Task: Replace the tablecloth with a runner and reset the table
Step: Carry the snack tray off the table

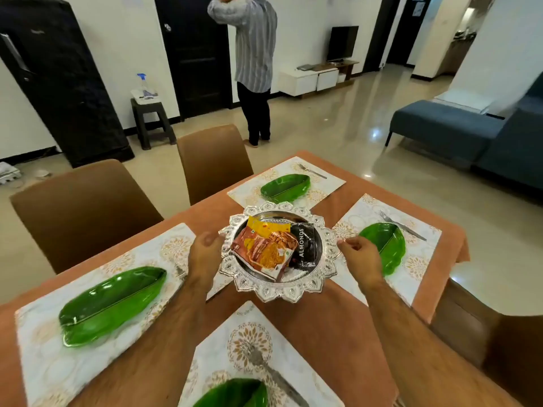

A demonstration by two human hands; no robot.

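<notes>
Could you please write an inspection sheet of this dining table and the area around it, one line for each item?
Surface: orange tablecloth covers the table; no runner seen.
Job's things: silver tray in the middle holds snack packets; four placemats, e.g., each carry a green leaf plate, e.g.; forks, e.g., lie beside the plates.
Clutter: nothing seen on the table.
Hands: left hand grips the tray's left rim; right hand pinches its right rim.
Cables: nothing seen.
Surroundings: brown chairs, e.g.; a person standing by the door; blue sofa; stool with spray bottle.
</notes>
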